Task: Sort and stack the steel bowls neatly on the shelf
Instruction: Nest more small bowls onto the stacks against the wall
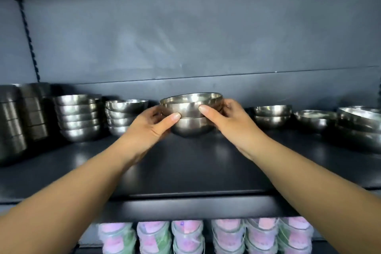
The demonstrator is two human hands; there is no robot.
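Observation:
A small stack of steel bowls (190, 112) stands at the middle of the dark shelf (185, 163), its top bowl sitting slightly tilted. My left hand (153, 123) grips the stack from the left, thumb on the front wall. My right hand (223, 118) grips it from the right, thumb pressed against the upper bowl. To the left stand a taller stack of bowls (79, 116) and a shorter stack (123, 114). On the right are a low stack of two bowls (272, 115), a single bowl (314, 119) and a stack of larger bowls (359, 128).
Dark cylindrical steel containers (19, 117) are stacked at the far left of the shelf. The grey back wall (195, 37) rises behind the bowls. Below the shelf edge, several plastic-wrapped packs with pink contents (187, 235) fill the lower level.

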